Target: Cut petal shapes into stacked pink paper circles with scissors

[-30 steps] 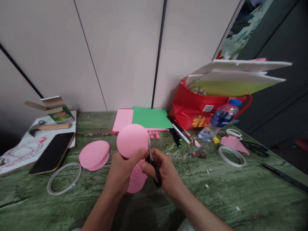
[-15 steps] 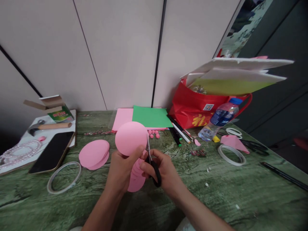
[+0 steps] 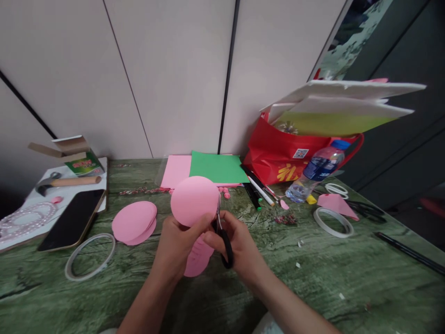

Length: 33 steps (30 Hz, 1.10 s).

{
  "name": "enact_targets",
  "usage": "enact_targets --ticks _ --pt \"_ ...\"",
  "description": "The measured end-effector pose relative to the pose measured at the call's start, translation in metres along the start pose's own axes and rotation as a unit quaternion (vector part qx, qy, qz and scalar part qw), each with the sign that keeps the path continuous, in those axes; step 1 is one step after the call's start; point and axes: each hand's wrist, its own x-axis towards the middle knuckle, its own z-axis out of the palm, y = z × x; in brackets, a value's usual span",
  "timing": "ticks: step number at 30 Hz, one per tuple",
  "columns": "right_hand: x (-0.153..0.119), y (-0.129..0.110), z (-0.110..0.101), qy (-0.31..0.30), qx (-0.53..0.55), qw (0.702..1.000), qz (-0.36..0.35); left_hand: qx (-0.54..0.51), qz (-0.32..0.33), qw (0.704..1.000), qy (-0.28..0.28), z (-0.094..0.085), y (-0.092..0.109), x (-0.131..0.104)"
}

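A pink paper circle (image 3: 194,200) is pinched at its lower edge between the thumb and fingers of my left hand (image 3: 182,241). My right hand (image 3: 236,241) grips black-handled scissors (image 3: 226,248), whose blades point up along the circle's right edge. Whether the blades are closed on the paper is hard to make out. Beneath my hands, several more pink paper pieces (image 3: 197,262) lie overlapping on the table, partly covered by my fingers. To the left of my left hand sits a small stack of pink circles (image 3: 134,222).
Tape rolls (image 3: 91,257) (image 3: 333,223) lie at both sides. A phone (image 3: 73,220) and hammer (image 3: 74,182) are on the left. Green paper (image 3: 219,168), pens (image 3: 259,190), a water bottle (image 3: 318,171) and a red bag (image 3: 274,153) stand or lie toward the wall.
The held circle has shifted slightly right, and its edge now meets the scissor blades more closely. My view has moved a little. Both hands keep their hold.
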Motion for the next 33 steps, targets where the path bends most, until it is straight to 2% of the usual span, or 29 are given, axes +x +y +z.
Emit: enact_targets --ticks 5,19,26,33 --pt "-0.0005 -0.0013 -0.0003 0.004 -0.023 1.000 -0.001 -0.002 -0.002 1.000 0.011 -0.0010 -0.0010 0.0000" --pt "-0.0016 -0.0025 -0.0010 0.020 -0.048 0.998 0.025 -0.046 -0.018 0.999 -0.021 0.0002 0.0021 -0.0015" --pt "-0.0016 0.0017 0.0016 0.001 -0.044 0.999 0.026 -0.010 -0.004 0.999 0.037 0.0010 0.0039 -0.0024" --pt "0.0001 -0.0003 -0.0023 0.006 -0.009 1.000 0.000 -0.014 -0.004 1.000 -0.006 -0.0012 -0.0001 -0.0003"
